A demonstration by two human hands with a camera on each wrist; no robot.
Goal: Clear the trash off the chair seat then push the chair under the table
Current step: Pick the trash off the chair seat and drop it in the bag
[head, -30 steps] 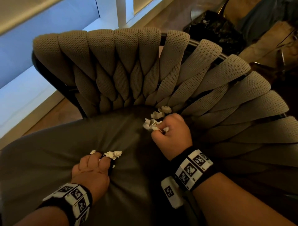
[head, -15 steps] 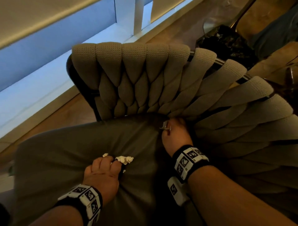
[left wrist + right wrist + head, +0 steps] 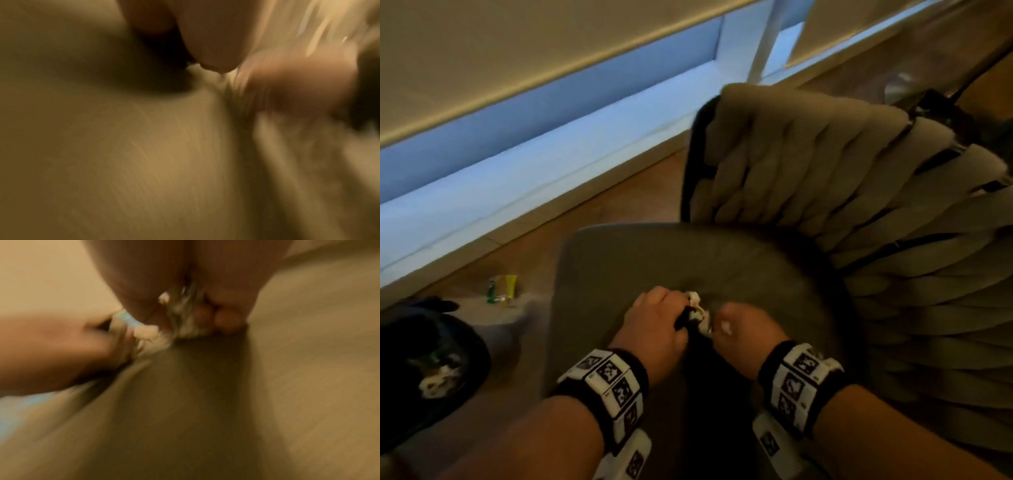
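Both hands meet at the middle of the grey chair seat [image 3: 661,260]. My left hand [image 3: 657,322] holds crumpled white paper scraps [image 3: 694,301] in curled fingers. My right hand [image 3: 743,329] grips more white scraps [image 3: 185,331] in its curled fingers, right beside the left hand [image 3: 61,350]. The two bunches of trash touch between the hands. The woven grey chair back [image 3: 859,192] curves round at the right. The left wrist view is blurred and shows only fingers [image 3: 205,40] over the seat fabric.
A black bin [image 3: 431,370] with white scraps inside stands on the floor at the left. A small green and yellow item [image 3: 501,289] lies on a low pale surface near it. A white wall base [image 3: 551,164] runs behind the chair over wooden floor.
My right hand gathered the scraps near the chair back and pulled toward the seat's middle, meeting the left hand. The view swung left, bringing the black bin into sight.
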